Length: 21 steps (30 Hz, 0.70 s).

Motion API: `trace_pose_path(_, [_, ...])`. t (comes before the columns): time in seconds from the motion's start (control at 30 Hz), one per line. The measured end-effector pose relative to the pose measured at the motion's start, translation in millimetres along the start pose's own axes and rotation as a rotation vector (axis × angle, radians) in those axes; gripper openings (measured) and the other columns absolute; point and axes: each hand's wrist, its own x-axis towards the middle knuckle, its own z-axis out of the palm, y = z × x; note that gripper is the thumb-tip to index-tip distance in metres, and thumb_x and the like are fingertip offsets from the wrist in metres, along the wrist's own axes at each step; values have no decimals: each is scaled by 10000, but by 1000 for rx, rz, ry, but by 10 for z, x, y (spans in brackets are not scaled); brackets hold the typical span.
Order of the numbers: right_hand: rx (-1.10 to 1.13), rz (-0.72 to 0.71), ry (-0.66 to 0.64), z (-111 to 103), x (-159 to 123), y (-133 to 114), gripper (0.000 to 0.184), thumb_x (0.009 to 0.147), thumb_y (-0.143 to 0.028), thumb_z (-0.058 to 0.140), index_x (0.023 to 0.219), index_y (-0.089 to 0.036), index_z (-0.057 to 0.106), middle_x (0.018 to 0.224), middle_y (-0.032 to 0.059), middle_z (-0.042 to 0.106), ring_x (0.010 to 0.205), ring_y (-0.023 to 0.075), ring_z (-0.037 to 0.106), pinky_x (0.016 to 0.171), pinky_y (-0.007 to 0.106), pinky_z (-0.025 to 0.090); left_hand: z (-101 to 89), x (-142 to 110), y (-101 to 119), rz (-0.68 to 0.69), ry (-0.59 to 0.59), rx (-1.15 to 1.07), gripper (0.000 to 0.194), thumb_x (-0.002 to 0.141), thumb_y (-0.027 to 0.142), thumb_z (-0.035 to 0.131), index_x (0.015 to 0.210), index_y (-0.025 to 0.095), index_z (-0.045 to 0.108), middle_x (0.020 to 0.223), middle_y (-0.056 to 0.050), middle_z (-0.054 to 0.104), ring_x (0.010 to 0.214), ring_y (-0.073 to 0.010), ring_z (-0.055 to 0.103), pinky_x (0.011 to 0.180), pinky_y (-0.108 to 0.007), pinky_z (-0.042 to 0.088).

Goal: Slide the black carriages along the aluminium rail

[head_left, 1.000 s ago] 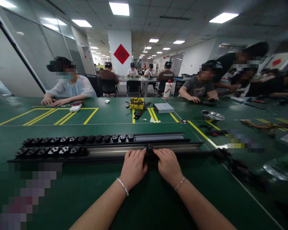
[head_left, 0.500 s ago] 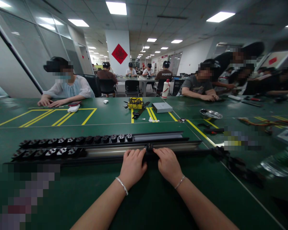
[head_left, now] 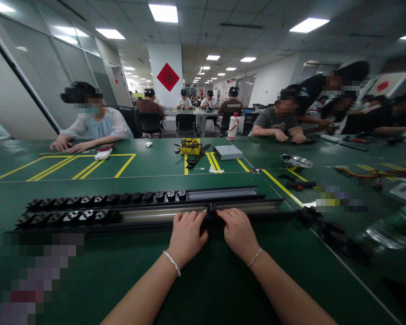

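Two long black rails lie side by side across the green table. Black socket modules fill the left part of the front rail, and more sockets line the rear one. A single black socket module sits at the front rail, apart from the others. My left hand grips its left side, fingers curled over the rail, thumb below. From the right, my right hand pinches it with the index finger pressed against it; its thumb is hidden. The module's underside cannot be seen.
Loose black modules lie right of the rails, near a clear plastic bottle. Farther back are a metal bowl, a grey-white box and a yellow item wrapped in black cable. Other people sit across the table.
Almost nothing differs. Both hands stay at the same module on the front rail; the view has shifted very slightly.
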Motion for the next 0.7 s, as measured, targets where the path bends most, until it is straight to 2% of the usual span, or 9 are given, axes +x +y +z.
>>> trace_pose_path(0.7, [28,26,0,-21,-5,10,425,733,-38,412,1064,-223,605,978,38,623,955,172,485,890,310,318,36,11,-10,13,21,28,464,769,327,496,1228,288,446,983,-33,571,948,-211,481,883,-397,275])
